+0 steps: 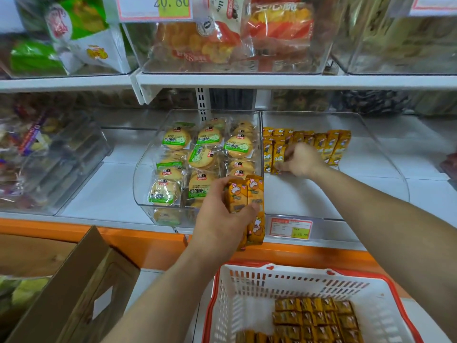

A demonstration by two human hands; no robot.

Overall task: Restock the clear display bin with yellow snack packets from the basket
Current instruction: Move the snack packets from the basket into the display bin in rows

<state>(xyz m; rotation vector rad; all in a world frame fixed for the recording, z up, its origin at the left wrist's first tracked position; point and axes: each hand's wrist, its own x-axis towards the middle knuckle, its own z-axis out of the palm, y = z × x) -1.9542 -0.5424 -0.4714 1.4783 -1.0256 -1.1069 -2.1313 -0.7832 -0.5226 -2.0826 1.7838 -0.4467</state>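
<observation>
At frame centre, the left hand (222,220), forearm raised from below, grips a stack of yellow foil snack packets (256,194). At centre right, the right hand (300,159) reaches into the clear plastic display bin (309,194), its fingers curled on the standing yellow packets (332,144). At lower right, the white-and-red plastic basket (247,288) holds more.

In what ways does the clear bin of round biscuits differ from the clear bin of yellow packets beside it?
The biscuit bin is nearly full; the yellow-packet bin is mostly bare. In the biscuit bin, round biscuit packets lie piled loosely; in the yellow-packet bin, yellow packets stand in a row at the back. The right hand reaches into the yellow-packet bin only. Both are clear and sit side by side.
</observation>
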